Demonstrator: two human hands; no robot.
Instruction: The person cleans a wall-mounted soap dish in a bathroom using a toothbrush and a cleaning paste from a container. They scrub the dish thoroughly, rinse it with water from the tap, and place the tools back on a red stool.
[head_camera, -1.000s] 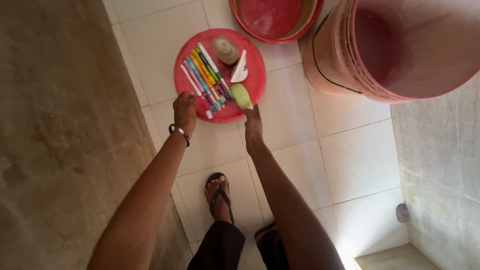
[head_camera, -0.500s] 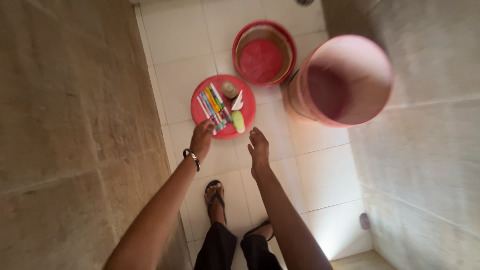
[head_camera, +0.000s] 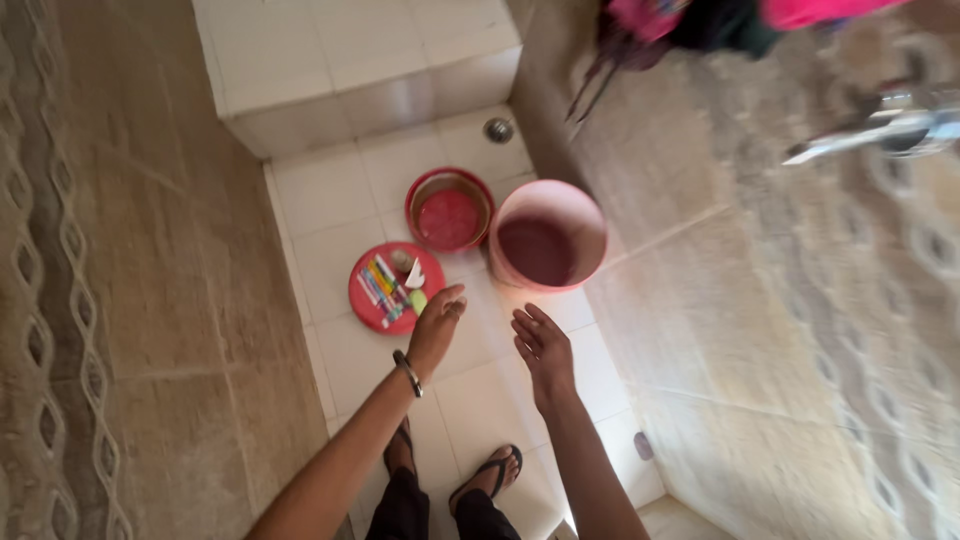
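The red round tray (head_camera: 365, 300) sits on the white tiled floor (head_camera: 330, 190), carrying a row of coloured toothbrushes (head_camera: 379, 285), a green soap bar (head_camera: 417, 299) and a white wedge-shaped piece beside a small brownish lump. Nearest the camera are two feet in black sandals (head_camera: 490, 470), then both bare forearms reaching forward. The left hand (head_camera: 436, 322), with a metal bangle (head_camera: 407, 372) at the wrist, hangs just right of the tray with fingers loosely open — holding nothing. The right hand (head_camera: 545, 345) is spread open too, palm empty, near the pink bucket (head_camera: 545, 240). A second ago both hands rested on the tray's near edge; now they have lifted clear and the view has pulled far back. Beyond the tray stands a red basin (head_camera: 448, 210), then a floor drain (head_camera: 498, 129) — and a metal tap (head_camera: 880, 130) on the right wall.
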